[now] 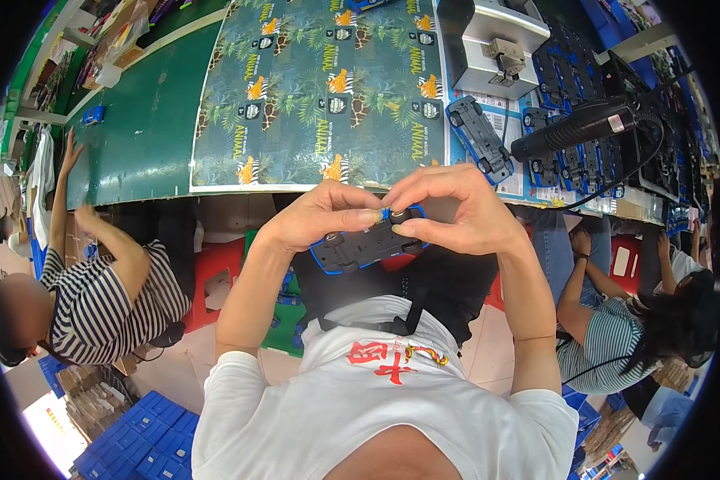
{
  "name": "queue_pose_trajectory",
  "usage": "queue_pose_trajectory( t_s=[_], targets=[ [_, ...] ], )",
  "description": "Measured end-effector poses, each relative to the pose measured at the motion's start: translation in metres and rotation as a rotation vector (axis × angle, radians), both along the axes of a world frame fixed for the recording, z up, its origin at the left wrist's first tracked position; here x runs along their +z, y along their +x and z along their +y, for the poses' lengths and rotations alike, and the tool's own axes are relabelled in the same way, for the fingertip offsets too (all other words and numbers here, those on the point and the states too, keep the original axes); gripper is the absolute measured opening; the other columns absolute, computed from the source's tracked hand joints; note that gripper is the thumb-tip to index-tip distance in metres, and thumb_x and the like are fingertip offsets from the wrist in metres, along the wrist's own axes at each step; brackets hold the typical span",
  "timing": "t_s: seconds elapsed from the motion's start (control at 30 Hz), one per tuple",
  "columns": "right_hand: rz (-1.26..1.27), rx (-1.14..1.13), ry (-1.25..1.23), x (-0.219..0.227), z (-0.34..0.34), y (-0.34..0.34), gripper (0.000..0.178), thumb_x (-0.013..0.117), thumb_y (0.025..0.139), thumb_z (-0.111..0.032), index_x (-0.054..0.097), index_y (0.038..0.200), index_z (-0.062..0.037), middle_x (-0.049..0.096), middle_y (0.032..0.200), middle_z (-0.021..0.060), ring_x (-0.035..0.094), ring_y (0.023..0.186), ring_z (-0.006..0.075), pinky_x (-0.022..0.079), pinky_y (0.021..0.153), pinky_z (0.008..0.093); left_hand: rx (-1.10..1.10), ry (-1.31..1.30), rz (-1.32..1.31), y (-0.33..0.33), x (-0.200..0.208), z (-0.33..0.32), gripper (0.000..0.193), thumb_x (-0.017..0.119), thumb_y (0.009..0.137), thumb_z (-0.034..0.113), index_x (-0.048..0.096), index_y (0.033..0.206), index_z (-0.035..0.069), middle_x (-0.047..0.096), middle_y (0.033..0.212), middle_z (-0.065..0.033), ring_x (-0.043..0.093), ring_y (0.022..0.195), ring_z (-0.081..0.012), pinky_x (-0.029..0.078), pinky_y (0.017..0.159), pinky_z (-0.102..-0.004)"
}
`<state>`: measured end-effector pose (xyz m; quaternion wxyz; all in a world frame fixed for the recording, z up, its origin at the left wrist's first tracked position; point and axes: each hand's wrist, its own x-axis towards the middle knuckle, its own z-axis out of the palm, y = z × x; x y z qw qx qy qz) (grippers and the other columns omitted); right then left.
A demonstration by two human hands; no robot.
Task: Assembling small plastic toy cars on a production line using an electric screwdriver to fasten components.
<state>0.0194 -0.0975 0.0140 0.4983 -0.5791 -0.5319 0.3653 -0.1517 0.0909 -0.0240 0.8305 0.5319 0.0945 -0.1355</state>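
Note:
A blue toy car (368, 246) is tilted in front of my lap, its black underside and wheels facing up. My left hand (324, 216) is closed on its upper edge, thumb and fingertips meeting beside a wheel. From the other side my right hand (460, 212) pinches the same end, with the thumb against the wheel and the fingers curled over the top. The fingers hide whatever small part may lie between the fingertips. Past my right hand, a second toy car (480, 138) lies upside down on the table.
A black cylindrical tool (572, 132) with a cable hangs over the right side, near a metal fixture (500, 60). Several upturned toy cars (572, 160) stand in rows there. Printed animal sheeting (320, 104) covers the table ahead. People sit on both sides of me.

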Motion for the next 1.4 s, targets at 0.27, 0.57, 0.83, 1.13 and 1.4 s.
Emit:
queue_pose_trajectory(
  t_s=[0.27,0.57,0.83,1.13,1.4],
  targets=[
    [0.018,-0.034,-0.118,0.004,0.003,-0.007,0.021,0.086,0.069,-0.007,0.072,0.083,-0.0031,0.073,0.09,0.0089,0.068,0.084,0.0206,0.051,0.076,0.0323,-0.033,0.03,0.029,0.0,-0.004,-0.003,0.028,0.071,0.091,0.023,0.072,0.109,0.001,0.068,0.091,0.0016,0.057,0.08,-0.0037,0.046,0.073,-0.0217],
    [-0.089,-0.098,0.122,-0.006,0.006,-0.011,0.015,0.082,0.073,-0.005,0.07,0.082,-0.0037,0.073,0.09,0.0088,0.068,0.081,0.0203,0.051,0.071,0.0314,0.025,0.018,0.022,0.0,0.0,-0.002,0.029,0.07,0.092,0.023,0.071,0.111,0.001,0.067,0.09,0.0021,0.056,0.079,-0.0039,0.045,0.072,-0.0213],
    [-0.132,-0.173,0.185,-0.016,0.008,-0.015,0.01,0.076,0.079,-0.002,0.068,0.086,-0.0021,0.073,0.09,0.0093,0.067,0.081,0.0205,0.051,0.072,0.0317,0.071,-0.011,0.0,0.001,-0.002,-0.004,0.029,0.069,0.094,0.023,0.071,0.112,0.001,0.067,0.089,0.0022,0.056,0.079,-0.0038,0.044,0.072,-0.0207],
    [-0.032,-0.191,0.131,-0.016,0.008,-0.016,0.012,0.074,0.081,-0.001,0.068,0.092,-0.001,0.072,0.098,0.0121,0.067,0.087,0.0197,0.052,0.079,0.0318,0.12,0.013,-0.01,0.007,0.0,-0.003,0.028,0.067,0.095,0.022,0.07,0.113,0.0,0.068,0.091,0.0012,0.058,0.082,-0.0036,0.046,0.073,-0.0211],
    [0.025,-0.211,0.236,-0.03,0.01,-0.013,0.014,0.074,0.082,-0.002,0.067,0.094,-0.0019,0.072,0.097,0.0114,0.067,0.087,0.0204,0.051,0.079,0.0325,0.097,-0.011,-0.025,0.01,0.0,-0.002,0.027,0.068,0.095,0.021,0.07,0.113,0.001,0.066,0.091,0.0017,0.057,0.082,-0.0038,0.046,0.074,-0.0213]
  ],
)
